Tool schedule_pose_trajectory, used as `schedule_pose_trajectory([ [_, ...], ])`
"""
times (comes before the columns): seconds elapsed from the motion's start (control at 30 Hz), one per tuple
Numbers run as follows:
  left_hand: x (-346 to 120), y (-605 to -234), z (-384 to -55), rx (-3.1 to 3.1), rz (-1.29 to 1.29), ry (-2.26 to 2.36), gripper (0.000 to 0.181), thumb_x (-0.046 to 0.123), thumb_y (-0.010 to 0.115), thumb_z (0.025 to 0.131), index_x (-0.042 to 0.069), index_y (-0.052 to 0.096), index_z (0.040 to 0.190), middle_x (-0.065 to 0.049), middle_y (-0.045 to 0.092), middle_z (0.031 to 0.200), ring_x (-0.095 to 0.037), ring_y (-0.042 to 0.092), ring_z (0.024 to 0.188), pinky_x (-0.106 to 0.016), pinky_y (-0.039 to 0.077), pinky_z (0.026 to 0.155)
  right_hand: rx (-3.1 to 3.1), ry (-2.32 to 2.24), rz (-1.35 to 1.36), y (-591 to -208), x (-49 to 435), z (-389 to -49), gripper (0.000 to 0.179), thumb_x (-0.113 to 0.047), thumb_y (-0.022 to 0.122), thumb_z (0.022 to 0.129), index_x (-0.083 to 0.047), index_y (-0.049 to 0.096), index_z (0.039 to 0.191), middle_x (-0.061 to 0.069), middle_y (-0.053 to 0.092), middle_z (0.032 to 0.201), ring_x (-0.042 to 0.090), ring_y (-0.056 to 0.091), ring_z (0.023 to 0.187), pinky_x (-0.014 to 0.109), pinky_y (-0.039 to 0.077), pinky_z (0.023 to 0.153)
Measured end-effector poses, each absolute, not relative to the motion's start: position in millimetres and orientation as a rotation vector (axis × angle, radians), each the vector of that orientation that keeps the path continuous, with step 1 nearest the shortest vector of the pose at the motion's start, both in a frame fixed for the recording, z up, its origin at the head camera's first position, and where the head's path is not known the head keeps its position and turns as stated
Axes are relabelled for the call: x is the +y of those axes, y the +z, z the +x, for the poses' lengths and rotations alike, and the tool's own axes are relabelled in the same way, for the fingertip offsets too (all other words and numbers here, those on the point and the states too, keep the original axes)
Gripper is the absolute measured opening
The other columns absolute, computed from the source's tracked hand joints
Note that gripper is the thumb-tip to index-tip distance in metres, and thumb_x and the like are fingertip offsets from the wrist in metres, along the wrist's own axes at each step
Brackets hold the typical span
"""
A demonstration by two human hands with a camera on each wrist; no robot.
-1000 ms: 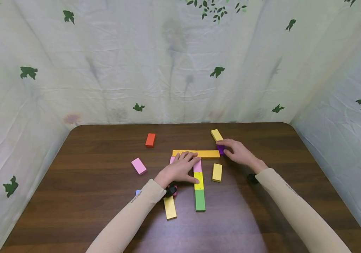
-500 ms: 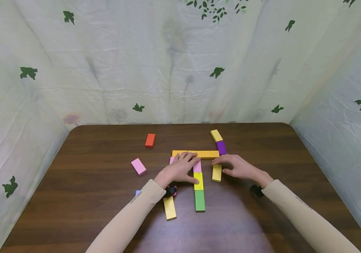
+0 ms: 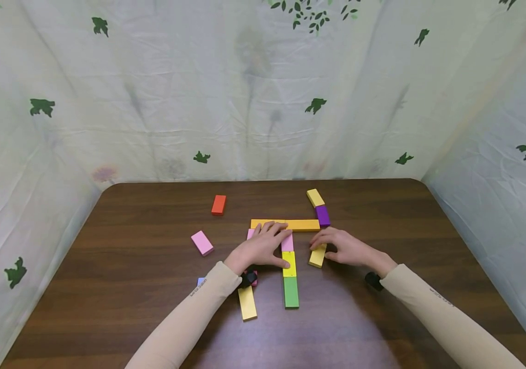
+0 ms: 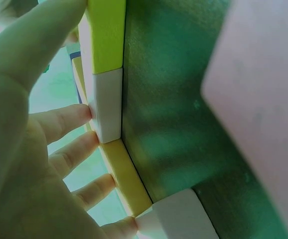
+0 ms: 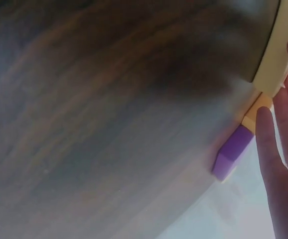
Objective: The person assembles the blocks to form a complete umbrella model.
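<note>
My left hand (image 3: pixel 260 251) rests with spread fingers over an arrangement of wooden blocks. Its thumb touches the bright yellow block (image 3: pixel 289 259); its fingertips touch a pink block (image 3: pixel 288 242) and an orange block (image 4: pixel 126 174). A green block (image 3: pixel 291 293) continues that column toward me. With thumb and fingers, my right hand (image 3: pixel 350 248) pinches a pale yellow block (image 3: pixel 318 257), lying tilted beside the column. Beyond this hand, a purple block (image 3: pixel 322 216) adjoins the end of the orange row (image 3: pixel 301 225), with another pale yellow block (image 3: pixel 315 198) behind it. A second pink block is partly hidden by my left hand.
On the brown table (image 3: pixel 152 307) lie a loose red block (image 3: pixel 218 205) and a pink block (image 3: pixel 202 243) at left. Under my left wrist are a pale yellow block (image 3: pixel 248 305), a mostly hidden blue block (image 3: pixel 201 281) and a dark pink one.
My right hand has left the purple block and come nearer to me, onto the pale yellow block. That block has turned slightly, its far end swinging right. The left hand stays put.
</note>
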State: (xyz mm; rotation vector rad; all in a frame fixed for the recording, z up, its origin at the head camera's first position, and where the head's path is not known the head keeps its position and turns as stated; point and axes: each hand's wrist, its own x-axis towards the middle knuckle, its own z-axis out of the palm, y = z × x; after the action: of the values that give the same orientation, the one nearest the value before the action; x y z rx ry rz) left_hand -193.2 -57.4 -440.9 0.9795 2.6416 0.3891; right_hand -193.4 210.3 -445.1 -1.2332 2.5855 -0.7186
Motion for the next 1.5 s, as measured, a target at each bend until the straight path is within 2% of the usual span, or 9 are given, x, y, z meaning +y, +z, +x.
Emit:
schedule_pose_trajectory([
  [0.27, -57.5, -442.4, -194.1, 2.649, 0.983, 0.379, 0.085, 0.054, 0.069, 0.082, 0.013, 0.035, 0.148, -0.009, 0.027, 0.152, -0.037, 0.019, 0.139, -0.058, 0.016, 0.109, 2.631, -0.662, -1.190, -448.2, 210.6, -193.6, 0.030, 0.002, 0.069, 0.081, -0.013, 0.070, 0.106, -0.002, 0.059, 0.108, 0.019, 0.052, 0.104, 0.041, 0.047, 0.090],
  [0.53, -58.2, -442.1, -193.8, 2.651, 0.997, 0.378, 0.086, 0.054, 0.069, 0.081, 0.012, 0.035, 0.148, -0.009, 0.027, 0.152, -0.037, 0.020, 0.139, -0.058, 0.017, 0.109, 2.657, -0.648, -1.232, -449.2, 213.1, -194.0, 0.030, 0.001, 0.071, 0.080, -0.012, 0.069, 0.108, -0.002, 0.060, 0.107, 0.018, 0.053, 0.101, 0.039, 0.047, 0.088],
  [0.77, -58.4, -443.1, -194.3, 2.646, 0.993, 0.385, 0.086, 0.054, 0.069, 0.081, 0.013, 0.035, 0.149, -0.009, 0.026, 0.153, -0.037, 0.018, 0.139, -0.058, 0.015, 0.109, 2.698, -0.663, -1.166, -444.4, 215.7, -194.7, 0.029, -0.003, 0.072, 0.081, -0.010, 0.069, 0.109, 0.000, 0.062, 0.108, 0.021, 0.054, 0.101, 0.043, 0.047, 0.088],
  [1.03, -58.2, -441.6, -193.1, 2.642, 0.991, 0.386, 0.087, 0.055, 0.069, 0.081, 0.012, 0.034, 0.149, -0.009, 0.026, 0.153, -0.037, 0.018, 0.139, -0.057, 0.015, 0.110, 2.757, -0.736, -1.082, -438.3, 219.2, -202.4, 0.028, -0.006, 0.073, 0.082, -0.009, 0.069, 0.109, 0.002, 0.061, 0.107, 0.021, 0.054, 0.098, 0.041, 0.049, 0.084],
  [1.5, -57.2, -441.0, -192.4, 2.643, 0.982, 0.374, 0.086, 0.053, 0.069, 0.082, 0.013, 0.033, 0.149, -0.009, 0.026, 0.153, -0.037, 0.018, 0.139, -0.057, 0.015, 0.110, 2.850, -0.821, -0.955, -436.7, 221.2, -225.8, 0.029, -0.007, 0.073, 0.083, -0.004, 0.068, 0.112, 0.009, 0.061, 0.107, 0.025, 0.055, 0.099, 0.044, 0.049, 0.086],
])
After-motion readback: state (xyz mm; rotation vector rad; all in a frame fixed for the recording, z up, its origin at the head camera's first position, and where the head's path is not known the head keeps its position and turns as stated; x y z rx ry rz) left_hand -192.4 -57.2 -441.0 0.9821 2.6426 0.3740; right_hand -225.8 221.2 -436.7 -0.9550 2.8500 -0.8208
